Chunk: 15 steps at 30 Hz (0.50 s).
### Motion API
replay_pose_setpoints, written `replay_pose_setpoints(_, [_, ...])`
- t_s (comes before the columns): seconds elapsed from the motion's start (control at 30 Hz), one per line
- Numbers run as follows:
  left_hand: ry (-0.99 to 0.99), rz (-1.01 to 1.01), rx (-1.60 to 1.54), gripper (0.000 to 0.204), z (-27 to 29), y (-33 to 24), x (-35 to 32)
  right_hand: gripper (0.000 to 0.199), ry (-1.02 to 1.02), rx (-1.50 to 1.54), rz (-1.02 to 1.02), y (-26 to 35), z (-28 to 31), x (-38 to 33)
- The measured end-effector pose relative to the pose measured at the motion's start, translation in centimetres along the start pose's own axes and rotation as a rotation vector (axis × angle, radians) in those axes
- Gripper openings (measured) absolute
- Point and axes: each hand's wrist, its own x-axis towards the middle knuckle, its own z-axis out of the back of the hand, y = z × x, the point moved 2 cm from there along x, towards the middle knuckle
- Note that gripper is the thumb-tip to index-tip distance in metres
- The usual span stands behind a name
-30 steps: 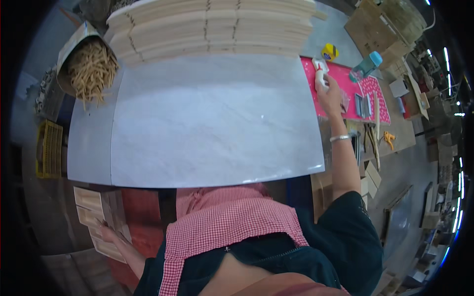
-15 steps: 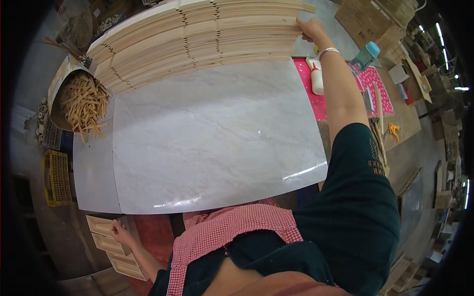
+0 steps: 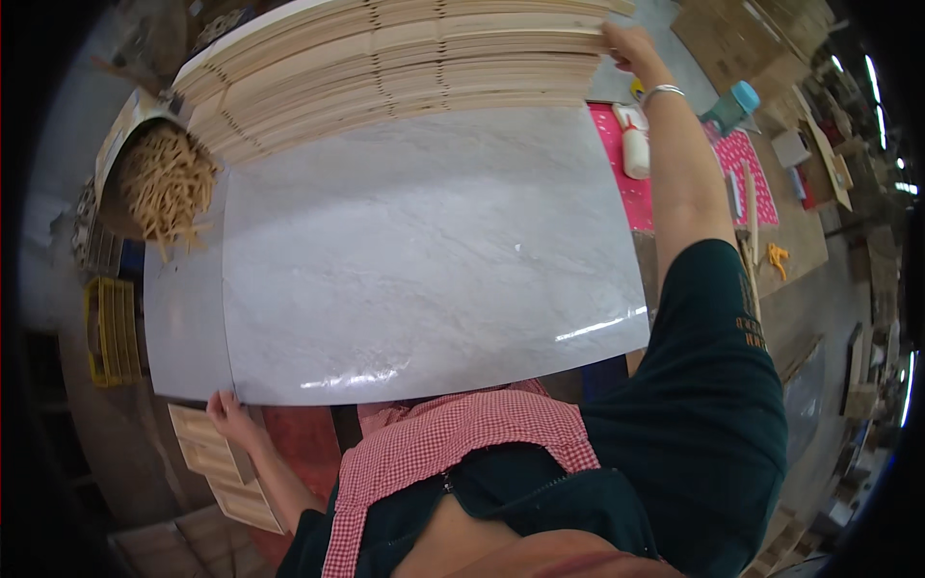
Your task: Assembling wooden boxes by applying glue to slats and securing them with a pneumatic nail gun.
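My right hand reaches to the far right, its fingers closed on the end of a thin wooden board in the tall stack of notched boards. This stack runs along the far side of a grey marbled tabletop. My left hand is at the near left corner of the tabletop, just above several shallow wooden boxes. Its fingers are loosely bent and apart, with nothing visible in them.
A container spilling small wooden strips stands at the left. Beside my right forearm are a white glue bottle, a pink cloth and a blue-lidded bottle. A yellow crate is below left; cardboard boxes stand far right.
My left hand has moved up from the wooden boxes to the tabletop's near left corner. The right hand stays at the boards' end; the whole view has shifted slightly.
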Motion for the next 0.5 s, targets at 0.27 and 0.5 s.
replay_pose_setpoints(0.27, [0.667,0.172,-0.579,0.038,-18.6,-9.7,-0.9,0.062,-0.033,0.203,-0.112,1.5,1.3,-7.4])
replay_pose_setpoints(0.5, [1.070,0.847,-0.924,0.079,-42.2,-24.0,-3.9,0.062,-0.062,0.389,-0.100,-5.0,2.1,-9.6])
